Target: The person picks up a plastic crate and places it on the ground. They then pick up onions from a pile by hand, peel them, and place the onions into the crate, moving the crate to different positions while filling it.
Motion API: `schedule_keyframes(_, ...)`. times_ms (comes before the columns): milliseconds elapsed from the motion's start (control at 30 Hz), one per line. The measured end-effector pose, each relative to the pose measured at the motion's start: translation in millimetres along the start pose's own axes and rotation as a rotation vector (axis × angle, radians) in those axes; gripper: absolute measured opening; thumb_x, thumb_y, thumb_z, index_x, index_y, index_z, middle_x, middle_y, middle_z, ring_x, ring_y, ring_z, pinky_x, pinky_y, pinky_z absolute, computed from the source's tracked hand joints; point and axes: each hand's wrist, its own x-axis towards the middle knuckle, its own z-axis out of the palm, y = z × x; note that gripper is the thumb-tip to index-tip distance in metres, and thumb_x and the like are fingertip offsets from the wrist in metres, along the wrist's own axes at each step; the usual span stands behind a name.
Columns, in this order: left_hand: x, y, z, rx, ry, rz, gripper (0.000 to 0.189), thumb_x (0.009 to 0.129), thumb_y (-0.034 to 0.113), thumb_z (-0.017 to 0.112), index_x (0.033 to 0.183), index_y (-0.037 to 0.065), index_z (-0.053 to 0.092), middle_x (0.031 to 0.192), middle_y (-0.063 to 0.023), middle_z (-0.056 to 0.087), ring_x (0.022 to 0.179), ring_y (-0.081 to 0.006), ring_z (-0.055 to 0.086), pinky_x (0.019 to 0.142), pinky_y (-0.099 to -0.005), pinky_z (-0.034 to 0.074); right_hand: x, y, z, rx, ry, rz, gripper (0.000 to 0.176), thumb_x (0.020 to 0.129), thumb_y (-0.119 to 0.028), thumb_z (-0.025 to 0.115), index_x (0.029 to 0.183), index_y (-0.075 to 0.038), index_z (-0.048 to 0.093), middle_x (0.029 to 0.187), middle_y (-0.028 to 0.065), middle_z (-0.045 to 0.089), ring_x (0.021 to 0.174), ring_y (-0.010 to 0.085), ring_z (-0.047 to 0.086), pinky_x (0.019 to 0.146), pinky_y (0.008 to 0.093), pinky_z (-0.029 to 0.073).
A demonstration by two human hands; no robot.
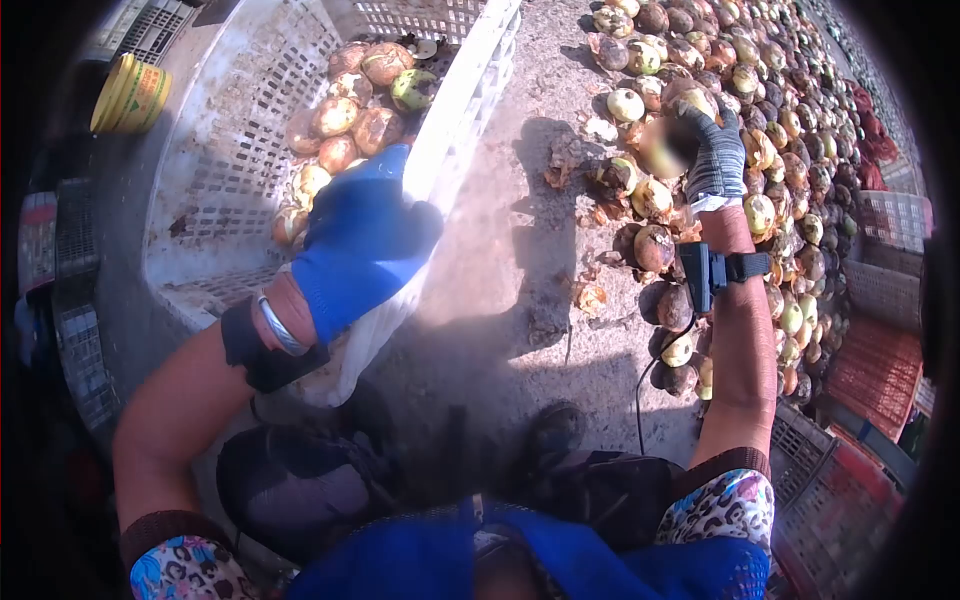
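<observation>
My left hand (365, 240), in a blue glove, is closed over the near side rim of a white crate (230, 150), with its fingers on the inner side and its thumb outside. Beside those fingers, several brown and yellowish onions (335, 115) lie in the crate. My right hand (717, 155) wears a grey knitted glove and reaches to the left edge of a large spread of onions (750, 75). Its fingers bend around an onion (690, 100); a motion-blurred onion (660, 150) is just left of the hand.
Loose peels (590, 298) and stray onions lie on the concrete ground (480, 340). A yellow bucket (130, 95) stands left of the crate. Red crates (870, 375) and other crates are at the far right. A cable (640, 400) hangs from the device on my right wrist.
</observation>
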Motion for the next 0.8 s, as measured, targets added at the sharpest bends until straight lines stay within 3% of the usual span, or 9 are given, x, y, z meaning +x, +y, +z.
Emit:
schedule_keyframes(100, -4, 2, -3, -0.003, 0.039, 0.084, 0.038, 0.083, 0.012, 0.066, 0.118, 0.0, 0.062, 0.099, -0.0218, 0.069, 0.09, -0.0362, 0.068, 0.079, -0.0418, 0.053, -35, -71, 35, 0.153, -0.631, -0.211, 0.074, 0.09, -0.019, 0.069, 0.151, -0.004, 0.031, 0.131, 0.0183, 0.058, 0.104, 0.0282, 0.068, 0.088, 0.0404, 0.058)
schedule_keyframes(200, -2, 2, -5, -0.008, 0.011, 0.094, 0.04, 0.083, 0.015, 0.067, 0.119, 0.0, 0.061, 0.101, -0.0223, 0.069, 0.091, -0.0365, 0.068, 0.081, -0.0426, 0.054, -10, -42, 11, -0.464, -0.281, -0.131, 0.068, 0.091, -0.024, 0.072, 0.148, -0.005, 0.039, 0.13, 0.0176, 0.06, 0.108, 0.0208, 0.065, 0.09, 0.0326, 0.055)
schedule_keyframes(233, -3, 4, -6, -0.022, 0.007, 0.08, 0.04, 0.083, 0.016, 0.067, 0.12, 0.0, 0.061, 0.102, -0.0225, 0.069, 0.091, -0.037, 0.068, 0.081, -0.043, 0.053, -17, -44, 15, -0.388, -0.277, -0.133, 0.068, 0.089, -0.03, 0.075, 0.144, -0.004, 0.046, 0.132, 0.0175, 0.06, 0.113, 0.0211, 0.063, 0.093, 0.0326, 0.053)
schedule_keyframes(333, -1, 4, -2, -0.017, -0.002, 0.066, 0.041, 0.083, 0.017, 0.067, 0.12, 0.0, 0.061, 0.101, -0.0229, 0.069, 0.091, -0.038, 0.067, 0.08, -0.0433, 0.053, -28, 39, -4, -1.284, -0.344, -0.253, 0.066, 0.082, -0.035, 0.076, 0.139, -0.011, 0.053, 0.133, 0.0203, 0.06, 0.118, 0.0394, 0.06, 0.102, 0.0442, 0.046)
schedule_keyframes(367, -2, 2, -3, 0.007, -0.005, 0.066, 0.04, 0.083, 0.017, 0.066, 0.12, 0.0, 0.061, 0.1, -0.0231, 0.069, 0.091, -0.0385, 0.067, 0.08, -0.0432, 0.053, -48, 31, 18, -1.348, -0.4, -0.069, 0.057, 0.08, -0.028, 0.076, 0.133, -0.014, 0.058, 0.129, 0.0186, 0.062, 0.117, 0.0356, 0.061, 0.1, 0.0439, 0.047)
schedule_keyframes(433, -2, -1, -1, 0.048, 0.033, 0.098, 0.037, 0.084, 0.018, 0.066, 0.116, 0.001, 0.061, 0.095, -0.0218, 0.068, 0.086, -0.0386, 0.067, 0.076, -0.0446, 0.053, -54, 64, 30, -1.878, -0.468, -0.339, 0.051, 0.076, -0.021, 0.075, 0.125, -0.016, 0.063, 0.121, 0.0152, 0.064, 0.108, 0.0321, 0.065, 0.091, 0.0431, 0.052)
schedule_keyframes(633, -5, -11, 2, 0.023, 0.072, 0.152, 0.028, 0.084, 0.019, 0.065, 0.107, 0.003, 0.06, 0.083, -0.0177, 0.066, 0.074, -0.0374, 0.066, 0.066, -0.0451, 0.053, -40, 73, 27, -1.383, -0.122, -0.243, 0.056, 0.071, -0.014, 0.077, 0.126, -0.013, 0.065, 0.114, 0.0177, 0.068, 0.104, 0.0293, 0.068, 0.091, 0.0415, 0.053)
schedule_keyframes(733, -6, -8, 4, 0.027, 0.045, 0.084, 0.027, 0.085, 0.02, 0.063, 0.105, 0.003, 0.06, 0.082, -0.0182, 0.066, 0.075, -0.0375, 0.066, 0.067, -0.0449, 0.053, -24, 30, 39, -0.223, -0.085, 0.049, 0.061, 0.08, -0.003, 0.072, 0.136, 0.007, 0.049, 0.108, 0.0173, 0.07, 0.088, 0.022, 0.071, 0.079, 0.0293, 0.059)
schedule_keyframes(800, -4, -2, -3, -0.016, -0.008, 0.038, 0.027, 0.084, 0.02, 0.063, 0.105, 0.003, 0.062, 0.085, -0.0198, 0.067, 0.081, -0.038, 0.067, 0.07, -0.0454, 0.053, -45, -33, 68, -0.02, -0.276, -0.149, 0.064, 0.083, -0.006, 0.074, 0.139, 0.007, 0.046, 0.118, 0.0171, 0.066, 0.1, 0.022, 0.069, 0.085, 0.0315, 0.059)
